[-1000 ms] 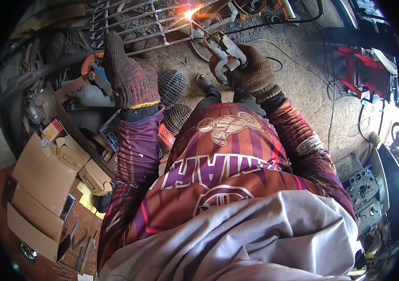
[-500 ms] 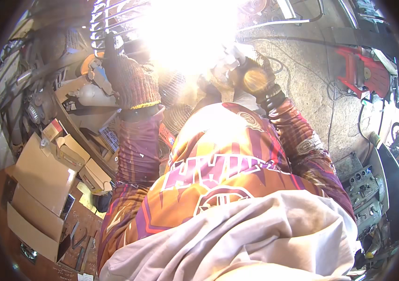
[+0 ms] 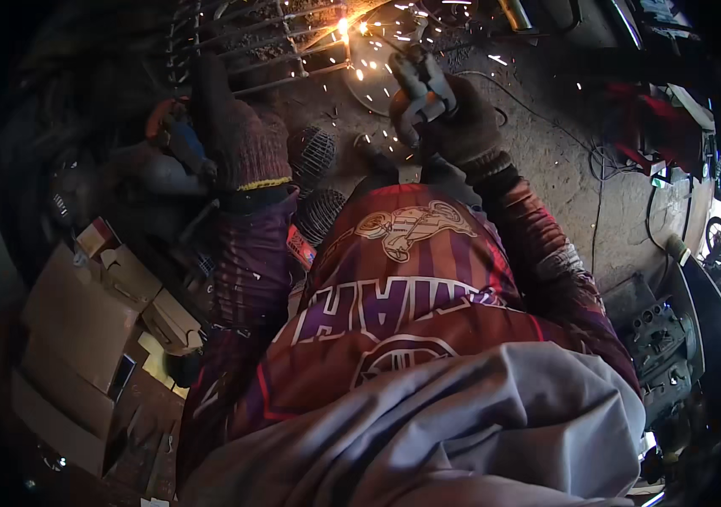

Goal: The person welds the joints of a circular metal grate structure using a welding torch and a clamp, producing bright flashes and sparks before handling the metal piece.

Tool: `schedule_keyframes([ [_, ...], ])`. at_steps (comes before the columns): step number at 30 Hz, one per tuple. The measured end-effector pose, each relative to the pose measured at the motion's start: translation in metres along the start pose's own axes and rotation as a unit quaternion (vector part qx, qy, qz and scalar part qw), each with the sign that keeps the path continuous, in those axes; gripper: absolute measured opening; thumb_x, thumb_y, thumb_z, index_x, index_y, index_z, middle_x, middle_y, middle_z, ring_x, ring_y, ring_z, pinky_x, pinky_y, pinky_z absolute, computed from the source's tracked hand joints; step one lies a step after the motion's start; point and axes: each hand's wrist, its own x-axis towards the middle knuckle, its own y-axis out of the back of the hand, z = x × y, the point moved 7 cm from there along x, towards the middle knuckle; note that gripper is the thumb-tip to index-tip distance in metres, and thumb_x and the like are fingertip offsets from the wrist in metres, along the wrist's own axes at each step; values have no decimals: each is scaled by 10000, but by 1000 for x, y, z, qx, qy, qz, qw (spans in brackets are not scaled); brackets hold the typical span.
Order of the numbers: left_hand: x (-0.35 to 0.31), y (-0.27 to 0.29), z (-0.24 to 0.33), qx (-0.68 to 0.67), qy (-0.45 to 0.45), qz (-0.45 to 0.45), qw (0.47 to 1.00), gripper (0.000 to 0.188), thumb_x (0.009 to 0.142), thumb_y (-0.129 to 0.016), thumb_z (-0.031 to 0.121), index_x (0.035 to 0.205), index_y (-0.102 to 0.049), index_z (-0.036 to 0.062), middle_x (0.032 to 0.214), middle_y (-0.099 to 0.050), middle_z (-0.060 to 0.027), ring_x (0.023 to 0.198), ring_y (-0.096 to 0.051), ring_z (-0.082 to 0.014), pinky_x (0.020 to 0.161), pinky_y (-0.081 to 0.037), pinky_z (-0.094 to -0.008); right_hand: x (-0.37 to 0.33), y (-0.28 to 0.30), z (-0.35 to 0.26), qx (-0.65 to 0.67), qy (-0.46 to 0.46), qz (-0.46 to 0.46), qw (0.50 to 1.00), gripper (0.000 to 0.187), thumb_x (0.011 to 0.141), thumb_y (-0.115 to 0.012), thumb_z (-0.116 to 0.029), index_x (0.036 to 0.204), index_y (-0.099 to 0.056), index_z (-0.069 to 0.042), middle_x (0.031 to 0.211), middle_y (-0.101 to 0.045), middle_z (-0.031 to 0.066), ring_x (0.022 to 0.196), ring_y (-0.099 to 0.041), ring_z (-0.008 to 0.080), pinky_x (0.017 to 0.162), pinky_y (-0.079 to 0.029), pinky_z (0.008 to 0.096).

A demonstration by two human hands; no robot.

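Note:
My right hand [image 3: 462, 122], in a dark knit glove, is closed around a welding electrode holder [image 3: 422, 89]. A bright arc and flying sparks show at the right end of a metal grille [image 3: 280, 38] of thin rods, at the top of the view. My left hand [image 3: 242, 139] wears a brown knit glove with a yellow-edged cuff. It reaches up to the grille's near left side and seems to grip it there; its fingertips are lost in the dark. A tool with a rounded orange part [image 3: 158, 118] lies just left of that glove.
Open cardboard boxes [image 3: 81, 313] stand at the lower left. Two dark wire-mesh pieces [image 3: 321, 215] lie near my feet. A cable [image 3: 538, 114] runs over the concrete floor toward a red chair [image 3: 652, 127]. A grey metal engine part [image 3: 660, 338] sits at the right.
The huge white glare has shrunk to a small arc with scattered sparks, and the whole view has darkened. The right hand, with the electrode holder, stays in nearly the same spot.

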Motion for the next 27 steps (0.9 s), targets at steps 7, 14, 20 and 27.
schedule_keyframes([
  [7,-15,-11,3,-89,132,101,982,391,848,-629,335,1132,-592,69,1009,-624,-69,890,-604,-186,793,-506,-320,-7,19,1,24,-5,56,998,499,715,-736,-109,1159,-520,-42,982,-653,84,880,-657,218,739,-535,344],
  [14,-2,0,-9,-56,153,96,982,301,915,-572,278,1104,-587,45,965,-642,-90,827,-623,-188,701,-520,-314,16,69,-76,276,-73,51,957,304,809,-655,-94,1087,-554,-27,832,-650,63,643,-623,122,530,-504,270],
  [20,-2,-7,12,14,85,86,993,305,875,-630,302,1042,-630,47,986,-650,-88,845,-620,-205,738,-520,-340,-17,63,-27,222,-137,81,962,280,824,-672,-159,1031,-537,-28,779,-643,66,651,-631,130,510,-490,237],
  [27,-18,-31,25,-193,103,124,968,195,912,-608,203,1038,-620,55,905,-641,-66,746,-596,-183,631,-521,-319,-10,73,-36,43,1,-18,999,346,772,-763,-166,1026,-571,-31,883,-665,65,808,-646,165,709,-511,299],
])
